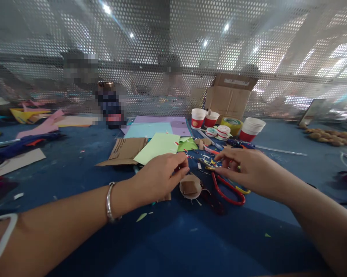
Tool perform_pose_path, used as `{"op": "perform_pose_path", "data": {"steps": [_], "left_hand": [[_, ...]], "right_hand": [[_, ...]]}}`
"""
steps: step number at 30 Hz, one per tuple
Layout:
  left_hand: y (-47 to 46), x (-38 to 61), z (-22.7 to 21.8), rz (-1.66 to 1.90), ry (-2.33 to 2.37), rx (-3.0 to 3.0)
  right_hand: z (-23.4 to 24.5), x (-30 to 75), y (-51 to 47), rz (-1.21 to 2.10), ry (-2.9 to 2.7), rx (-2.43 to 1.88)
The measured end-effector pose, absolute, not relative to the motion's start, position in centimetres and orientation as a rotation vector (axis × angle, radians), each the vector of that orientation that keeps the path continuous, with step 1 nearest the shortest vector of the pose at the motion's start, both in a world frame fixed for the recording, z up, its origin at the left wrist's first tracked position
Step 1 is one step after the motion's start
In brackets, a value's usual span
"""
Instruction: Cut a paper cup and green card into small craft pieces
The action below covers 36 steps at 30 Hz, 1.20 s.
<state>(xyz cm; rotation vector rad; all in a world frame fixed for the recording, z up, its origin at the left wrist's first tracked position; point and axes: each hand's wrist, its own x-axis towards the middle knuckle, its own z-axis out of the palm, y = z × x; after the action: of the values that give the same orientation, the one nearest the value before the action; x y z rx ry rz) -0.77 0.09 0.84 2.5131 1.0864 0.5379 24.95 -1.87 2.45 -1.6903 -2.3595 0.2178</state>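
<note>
My left hand (163, 173), a silver bangle on its wrist, hovers over the middle of the blue table with its fingers curled and thumb close to them; whatever they hold, if anything, is too small to make out. My right hand (245, 165) is held with thumb and fingers apart, just above red-handled scissors (239, 199); whether it touches them I cannot tell. Between the hands lies a round pale disc with a brown cardboard square (189, 187) on it. Small paper scraps (199, 166) are scattered behind it. Light green paper (158, 148) lies beyond my left hand.
Brown cardboard (127, 150) and purple paper (176, 125) lie behind my left hand. Red-and-white paper cups (198, 118), a roll of yellow tape (232, 125) and a cardboard box (228, 100) stand at the back. A perforated metal screen (150, 46) borders the table's far side.
</note>
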Motion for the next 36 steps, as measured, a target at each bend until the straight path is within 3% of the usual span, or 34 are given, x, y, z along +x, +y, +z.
{"op": "perform_pose_path", "data": {"steps": [9, 14, 22, 27, 31, 36], "left_hand": [[0.0, -0.6, 0.1, 0.378, 1.082, 2.68], [-0.3, -0.4, 0.0, 0.457, 1.052, 2.712], [-0.9, -0.5, 0.4, 0.64, 1.007, 2.65], [-0.8, -0.4, -0.1, 0.642, 1.011, 2.194], [-1.0, -0.3, 0.1, 0.611, 0.972, 1.657], [-1.1, -0.2, 1.2, 0.373, 0.792, 1.118]], "right_hand": [[1.0, 22.3, -2.4, 0.394, -2.374, -1.445], [0.2, 21.9, -2.2, 0.451, -2.384, -1.448], [0.4, 21.2, -2.9, 0.87, -2.15, -1.351], [0.1, 20.8, -3.2, 0.966, -2.068, -1.342], [0.1, 20.7, -3.4, 0.811, -2.078, -1.315], [0.4, 20.8, -3.6, 0.77, -2.086, -1.307]]}}
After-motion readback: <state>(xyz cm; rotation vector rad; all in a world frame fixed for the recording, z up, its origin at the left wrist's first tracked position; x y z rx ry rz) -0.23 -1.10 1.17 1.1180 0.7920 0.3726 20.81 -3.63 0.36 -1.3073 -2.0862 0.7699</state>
